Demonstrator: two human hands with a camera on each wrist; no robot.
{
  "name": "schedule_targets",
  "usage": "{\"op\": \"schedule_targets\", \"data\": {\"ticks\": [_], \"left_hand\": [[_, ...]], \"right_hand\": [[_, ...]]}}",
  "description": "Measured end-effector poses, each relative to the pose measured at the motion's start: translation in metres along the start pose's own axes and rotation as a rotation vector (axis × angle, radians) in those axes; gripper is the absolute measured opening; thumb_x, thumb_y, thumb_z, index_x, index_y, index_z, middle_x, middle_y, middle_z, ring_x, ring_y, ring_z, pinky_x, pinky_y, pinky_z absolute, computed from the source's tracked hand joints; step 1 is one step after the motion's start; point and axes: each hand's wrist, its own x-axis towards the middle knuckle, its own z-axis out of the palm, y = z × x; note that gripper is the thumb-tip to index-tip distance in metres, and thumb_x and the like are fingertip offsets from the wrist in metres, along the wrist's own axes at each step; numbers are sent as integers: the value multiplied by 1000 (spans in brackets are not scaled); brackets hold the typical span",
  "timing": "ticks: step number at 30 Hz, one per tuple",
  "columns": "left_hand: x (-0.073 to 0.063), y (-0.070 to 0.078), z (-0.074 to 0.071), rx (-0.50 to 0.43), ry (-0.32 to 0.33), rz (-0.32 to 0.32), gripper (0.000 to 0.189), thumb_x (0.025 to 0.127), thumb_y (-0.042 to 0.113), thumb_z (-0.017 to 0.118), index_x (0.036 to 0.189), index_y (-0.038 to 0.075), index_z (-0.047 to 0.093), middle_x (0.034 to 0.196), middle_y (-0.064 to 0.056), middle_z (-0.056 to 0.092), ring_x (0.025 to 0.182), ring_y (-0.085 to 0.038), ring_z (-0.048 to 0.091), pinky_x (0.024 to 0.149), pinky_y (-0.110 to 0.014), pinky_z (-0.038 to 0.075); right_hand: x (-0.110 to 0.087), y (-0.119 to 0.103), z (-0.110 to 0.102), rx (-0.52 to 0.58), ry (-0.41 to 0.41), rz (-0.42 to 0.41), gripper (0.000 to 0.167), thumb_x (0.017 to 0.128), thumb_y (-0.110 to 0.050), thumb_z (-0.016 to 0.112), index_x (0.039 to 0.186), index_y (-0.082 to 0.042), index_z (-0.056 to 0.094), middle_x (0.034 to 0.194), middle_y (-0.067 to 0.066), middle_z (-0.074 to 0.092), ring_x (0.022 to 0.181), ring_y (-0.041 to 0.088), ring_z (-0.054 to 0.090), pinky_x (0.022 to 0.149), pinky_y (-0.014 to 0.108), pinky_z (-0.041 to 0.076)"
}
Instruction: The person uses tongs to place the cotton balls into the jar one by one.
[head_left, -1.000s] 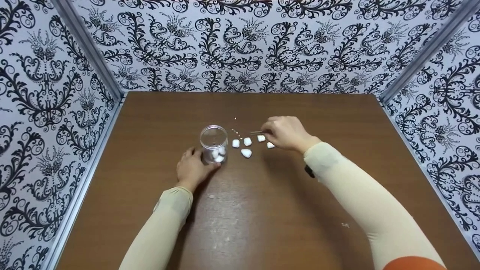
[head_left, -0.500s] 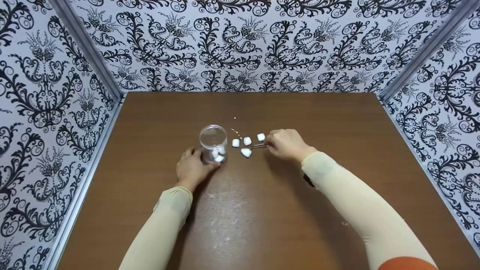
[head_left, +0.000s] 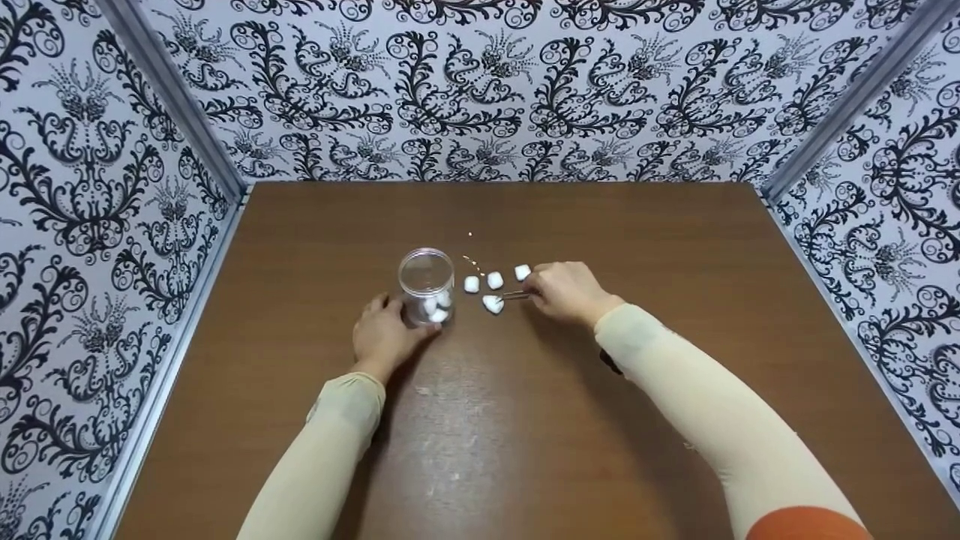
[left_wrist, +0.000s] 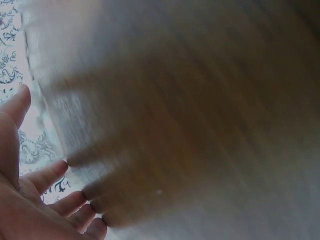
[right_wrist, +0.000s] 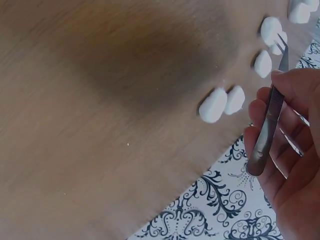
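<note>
In the head view my left hand (head_left: 385,337) holds the base of a clear jar (head_left: 427,279), thumb at its front and fingers along its left side. Several white cotton balls (head_left: 437,306) lie inside the jar. My right hand (head_left: 566,291) grips metal tweezers (right_wrist: 267,125) between thumb and fingers. Their tips point left and reach the nearest loose cotton ball (head_left: 493,304); whether they pinch it I cannot tell. Behind it lie another cotton ball (head_left: 471,284), a second cotton ball (head_left: 494,280) and a third cotton ball (head_left: 523,272). The right wrist view shows one more near the right hand.
Tiny pale crumbs (head_left: 472,262) are scattered on the brown wooden table (head_left: 480,442) behind the cotton balls. Patterned black-and-white walls (head_left: 480,90) enclose the table at the back and both sides, with metal posts at the corners.
My right hand has moved toward me and slightly left, bringing the tweezers from behind the cotton balls to the nearest one. The right-hand cotton ball is now covered. My left hand stays at the jar.
</note>
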Motion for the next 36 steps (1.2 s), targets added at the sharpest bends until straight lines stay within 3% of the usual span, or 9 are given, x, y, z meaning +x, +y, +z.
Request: {"op": "schedule_targets", "data": {"ticks": [11, 19, 36], "left_hand": [[-3, 3, -3, -13, -4, 9, 87, 77, 64, 75, 143, 11, 54, 152, -20, 38, 139, -39, 33, 107, -59, 31], [-3, 3, -3, -1, -9, 9, 89, 78, 66, 73, 145, 10, 52, 152, -21, 38, 139, -40, 34, 106, -59, 32], [-2, 2, -2, -9, -14, -6, 87, 78, 64, 74, 144, 13, 52, 153, -20, 37, 140, -40, 33, 107, -59, 31]], "right_hand": [[-1, -2, -1, -13, -35, -12, 5, 89, -19, 73, 89, -14, 74, 82, 1, 66, 66, 19, 60, 57, 42, 51], [-1, -3, 2, -33, -9, -15, 5, 86, -17, 74, 83, -13, 72, 78, 1, 66, 61, 20, 58, 54, 44, 50], [-4, 4, -8, -29, 50, -21, 9, 83, -15, 72, 89, -17, 79, 81, -2, 66, 61, 21, 58, 50, 45, 49]]}}
